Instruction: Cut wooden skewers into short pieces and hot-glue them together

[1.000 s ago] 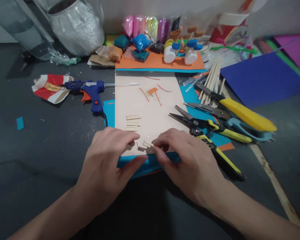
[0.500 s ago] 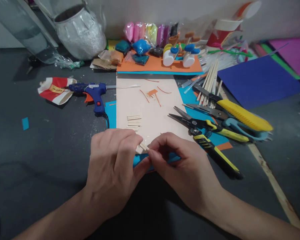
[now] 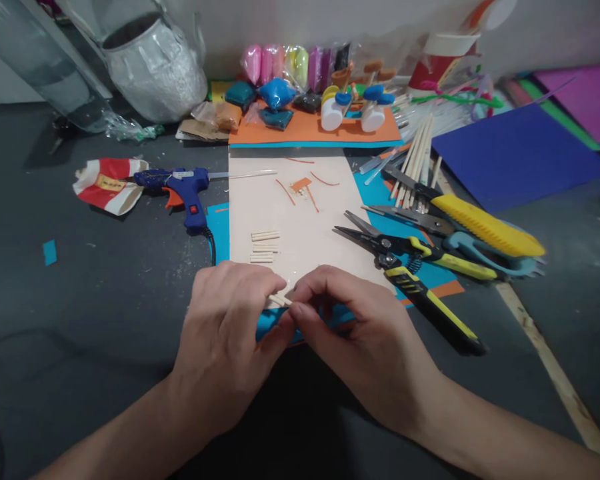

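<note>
Short wooden sticks point(image 3: 279, 301) sit between my two hands at the near edge of a pale sheet point(image 3: 320, 233). My left hand point(image 3: 230, 327) is closed around their left end, with fingers curled over and the thumb below. Thumb and forefinger of my right hand point(image 3: 360, 333) pinch the right end. How many sticks there are I cannot tell, since fingertips cover both ends. Just beyond my left hand, several cut sticks point(image 3: 265, 248) lie in small rows on the sheet. Orange paper scraps point(image 3: 301, 184) and thin strips lie farther up.
A blue hot glue gun point(image 3: 190, 190) lies left on a red and white scrap point(image 3: 111, 185). Black and yellow shears point(image 3: 410, 263), a yellow-handled cutter point(image 3: 485, 223) and wooden skewers point(image 3: 416, 160) are at right. Clay packets point(image 3: 277, 93) and a silver pot point(image 3: 157, 73) stand behind.
The sticks between my fingers have tilted a little and shifted slightly left and down. My left hand's fingers have adjusted around them; both hands keep hold. The whole view has shifted slightly.
</note>
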{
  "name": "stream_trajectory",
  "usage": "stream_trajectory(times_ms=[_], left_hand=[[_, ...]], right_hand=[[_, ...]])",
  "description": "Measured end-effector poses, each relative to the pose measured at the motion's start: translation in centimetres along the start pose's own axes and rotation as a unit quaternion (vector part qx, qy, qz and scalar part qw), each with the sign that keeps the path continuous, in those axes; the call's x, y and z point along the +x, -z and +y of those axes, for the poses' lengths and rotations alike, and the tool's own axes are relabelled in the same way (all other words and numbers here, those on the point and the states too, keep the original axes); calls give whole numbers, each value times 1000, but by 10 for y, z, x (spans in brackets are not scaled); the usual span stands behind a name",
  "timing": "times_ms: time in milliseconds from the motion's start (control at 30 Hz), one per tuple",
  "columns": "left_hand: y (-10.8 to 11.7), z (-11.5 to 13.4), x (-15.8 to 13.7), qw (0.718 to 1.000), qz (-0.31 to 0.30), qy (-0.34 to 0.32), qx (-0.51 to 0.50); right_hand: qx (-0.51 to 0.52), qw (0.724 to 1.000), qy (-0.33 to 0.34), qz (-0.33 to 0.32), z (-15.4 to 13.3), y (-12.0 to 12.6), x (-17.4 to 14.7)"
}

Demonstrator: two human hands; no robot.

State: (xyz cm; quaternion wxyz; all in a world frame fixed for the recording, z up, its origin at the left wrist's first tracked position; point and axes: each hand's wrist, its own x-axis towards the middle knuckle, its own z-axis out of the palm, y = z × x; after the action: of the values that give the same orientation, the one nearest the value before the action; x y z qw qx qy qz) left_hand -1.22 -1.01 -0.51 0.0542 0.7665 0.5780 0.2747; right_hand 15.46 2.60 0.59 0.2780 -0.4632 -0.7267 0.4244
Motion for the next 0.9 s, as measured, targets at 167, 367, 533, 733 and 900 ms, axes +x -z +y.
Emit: stream_trajectory(times_ms=[167,367,533,733,900], left_hand=[[0,-2,0,999,32,19,-30],[-1,0,-1,999,33,25,-29],[-2,-1,1,999,22,27,-21],[-1,0,3,999,-4,19,-26],[1,-2,3,997,-14,30,-66]], right_hand=[[-17,999,-3,34,4,0,3],[4,998,-27,50,2,-1,4],[48,996,-70,24,1,-3,4],[66,994,-91,-1,3,-4,6],[68,994,-83,-33,3,1,8]])
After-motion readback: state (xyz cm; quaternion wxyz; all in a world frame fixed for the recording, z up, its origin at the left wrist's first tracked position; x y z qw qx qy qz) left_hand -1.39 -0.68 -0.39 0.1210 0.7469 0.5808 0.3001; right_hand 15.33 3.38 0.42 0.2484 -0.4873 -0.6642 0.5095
